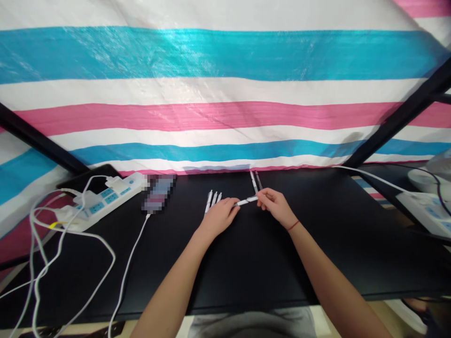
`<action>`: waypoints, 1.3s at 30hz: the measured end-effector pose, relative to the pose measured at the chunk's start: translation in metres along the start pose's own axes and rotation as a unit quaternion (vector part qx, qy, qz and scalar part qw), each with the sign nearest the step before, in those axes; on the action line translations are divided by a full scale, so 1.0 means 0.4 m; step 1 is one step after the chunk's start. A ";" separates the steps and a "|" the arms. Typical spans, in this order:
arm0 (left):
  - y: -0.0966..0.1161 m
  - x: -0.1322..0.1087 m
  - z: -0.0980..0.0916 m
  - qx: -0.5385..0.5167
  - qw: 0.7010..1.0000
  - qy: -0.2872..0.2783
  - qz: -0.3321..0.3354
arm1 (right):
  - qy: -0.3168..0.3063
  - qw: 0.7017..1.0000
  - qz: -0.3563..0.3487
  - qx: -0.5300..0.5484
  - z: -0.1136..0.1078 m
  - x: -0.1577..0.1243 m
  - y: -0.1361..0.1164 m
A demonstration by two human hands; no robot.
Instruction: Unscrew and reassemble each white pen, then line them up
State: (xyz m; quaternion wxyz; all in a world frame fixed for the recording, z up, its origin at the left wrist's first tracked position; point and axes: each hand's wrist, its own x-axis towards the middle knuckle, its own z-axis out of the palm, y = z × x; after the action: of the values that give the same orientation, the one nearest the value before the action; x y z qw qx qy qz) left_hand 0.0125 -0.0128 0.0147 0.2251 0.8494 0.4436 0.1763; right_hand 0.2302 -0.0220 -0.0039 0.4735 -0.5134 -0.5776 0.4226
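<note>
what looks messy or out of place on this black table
The white cables at left: they lie in loose, crossing loops by the power strip and run past the front of the table, untidy compared with the three pens side by side. I see no spill or damage.

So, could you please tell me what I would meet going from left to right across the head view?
White power strip with blue sockets → pixelated device with a white cable plugged in → left hand → white pen between the hands → right hand → second power strip.
</note>
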 end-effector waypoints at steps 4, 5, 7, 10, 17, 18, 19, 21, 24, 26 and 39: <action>0.006 0.004 0.002 -0.003 1.000 0.023 0.004 | 0.012 0.999 0.012 0.043 -0.014 0.003 -0.006; 0.007 0.004 0.003 0.000 1.000 0.025 0.001 | 0.010 0.999 0.014 0.046 -0.014 0.003 -0.008; 0.010 0.005 0.004 0.012 1.000 0.020 -0.012 | 0.001 0.999 0.017 0.044 -0.013 0.002 -0.012; 0.010 0.005 0.004 0.033 0.999 0.006 -0.027 | -0.006 0.999 0.013 0.029 -0.011 0.000 -0.016; 0.010 0.003 0.002 0.060 0.998 -0.002 -0.026 | -0.004 1.000 -0.022 0.008 -0.009 0.001 -0.016; 0.011 0.003 0.001 0.060 0.998 -0.002 -0.027 | -0.001 1.000 -0.027 0.009 -0.009 0.002 -0.015; 0.013 0.002 0.001 0.060 0.998 -0.004 -0.030 | 0.002 1.000 -0.029 0.008 -0.009 0.002 -0.014; 0.015 0.002 -0.001 0.052 0.998 -0.008 -0.035 | 0.008 1.000 -0.027 0.007 -0.008 0.002 -0.011; 0.013 0.004 -0.001 0.030 0.999 0.000 -0.029 | 0.017 1.000 -0.022 0.012 -0.006 0.000 -0.006; 0.007 0.005 0.004 0.030 0.999 0.025 -0.009 | 0.019 1.000 -0.016 0.019 -0.003 -0.001 -0.005; 0.018 0.007 0.064 0.138 0.985 0.047 -0.092 | -0.032 0.999 -0.017 0.027 -0.006 -0.016 -0.041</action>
State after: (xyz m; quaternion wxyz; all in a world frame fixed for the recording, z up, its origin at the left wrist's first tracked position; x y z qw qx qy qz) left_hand 0.0317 -0.0198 -0.0024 0.1003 0.8187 0.5499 0.1315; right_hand 0.2295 -0.0302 0.0120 0.4756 -0.4770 -0.5894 0.4459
